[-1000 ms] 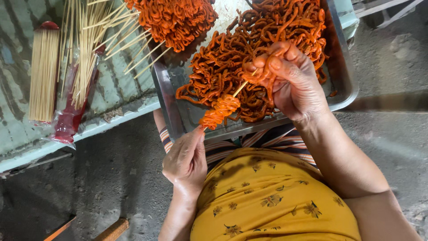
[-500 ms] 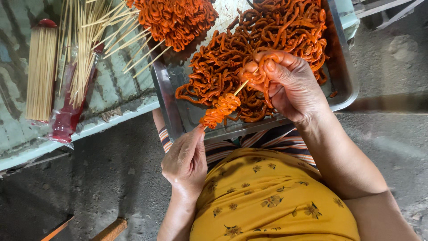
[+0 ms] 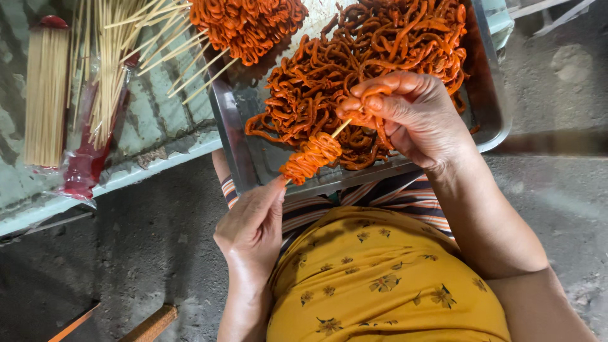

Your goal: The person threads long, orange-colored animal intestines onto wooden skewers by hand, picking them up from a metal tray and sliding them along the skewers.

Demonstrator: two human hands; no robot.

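Currently our left hand [image 3: 253, 228] pinches the skewer [image 3: 311, 157] base over the tray [image 3: 231, 136] near edge; right hand [image 3: 411, 117] fingers clamp an orange strip [image 3: 373, 117] at the tip, w/ skewer tilted for threading.

The left hand [image 3: 253, 228] is hiding the skewer's [image 3: 340, 129] lower end under its fingers [image 3: 273, 193]; above the fingers, the top edge is cutting off the metal tray [image 3: 235, 133].
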